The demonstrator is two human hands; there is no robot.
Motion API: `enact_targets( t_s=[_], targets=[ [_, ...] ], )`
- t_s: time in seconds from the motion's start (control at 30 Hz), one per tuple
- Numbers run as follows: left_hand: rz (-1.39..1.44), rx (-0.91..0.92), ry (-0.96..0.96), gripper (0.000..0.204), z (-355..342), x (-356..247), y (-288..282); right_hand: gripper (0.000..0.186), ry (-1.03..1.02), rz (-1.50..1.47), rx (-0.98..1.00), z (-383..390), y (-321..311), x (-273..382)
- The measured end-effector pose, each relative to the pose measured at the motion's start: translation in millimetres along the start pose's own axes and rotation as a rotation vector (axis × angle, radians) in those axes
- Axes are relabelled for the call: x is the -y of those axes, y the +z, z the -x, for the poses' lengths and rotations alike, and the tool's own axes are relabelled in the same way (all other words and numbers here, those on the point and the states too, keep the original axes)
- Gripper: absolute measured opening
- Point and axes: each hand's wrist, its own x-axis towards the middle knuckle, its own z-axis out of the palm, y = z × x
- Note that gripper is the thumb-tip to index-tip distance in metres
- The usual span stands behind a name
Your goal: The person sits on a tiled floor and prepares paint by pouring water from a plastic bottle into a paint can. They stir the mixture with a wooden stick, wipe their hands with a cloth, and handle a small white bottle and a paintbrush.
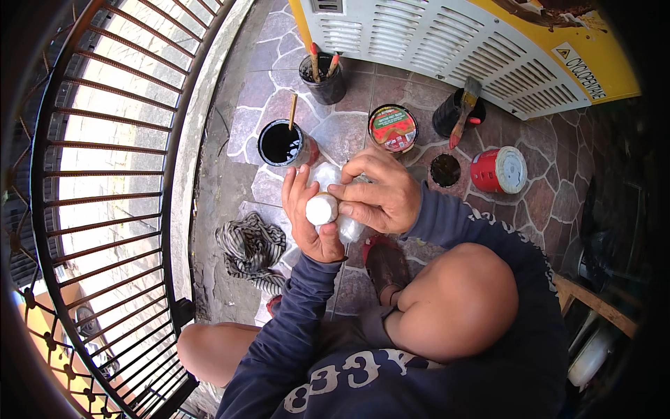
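Note:
Between my hands is a clear plastic bottle (352, 227) with a round white cap (322, 209) facing up. My left hand (307, 216) is curled around the bottle at its neck, with the cap against the palm side. From the other side my right hand (380, 194) presses its thumb and fingertips to the bottle just beside the cap. The cap sits on the bottle. Part of the bottle's body is hidden by both hands. Beyond my left hand stands an open can of dark liquid (280, 143) with a stick in it.
A dark container with brushes (323, 78), a can with a printed lid (393, 128), a black pot with a brush across it (458, 112), a dark-filled cup (444, 170) and a red can (498, 170) stand on the tiles. A striped cloth (251, 246) lies left, near the metal railing (167, 202).

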Motion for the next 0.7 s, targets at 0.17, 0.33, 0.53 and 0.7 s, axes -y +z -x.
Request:
enact_targets(
  t_s=[0.17, 0.33, 0.53, 0.7],
  targets=[
    [-0.035, 0.012, 0.023, 0.061, 2, 2, 2, 0.032, 0.008, 0.004, -0.033, -4, -2, 13],
    [0.111, 0.011, -0.073, 0.065, 5, -10, 8, 0.045, 0.087, -0.121, -0.113, 2, 9, 12],
    [0.053, 0.071, -0.032, 0.062, 5, -8, 2, 0.041, 0.008, -0.060, -0.094, 9, 10, -1],
    [0.084, 0.054, -0.038, 0.056, 1, -7, 0, 0.045, 0.057, -0.076, -0.078, 2, 6, 9]
  ],
)
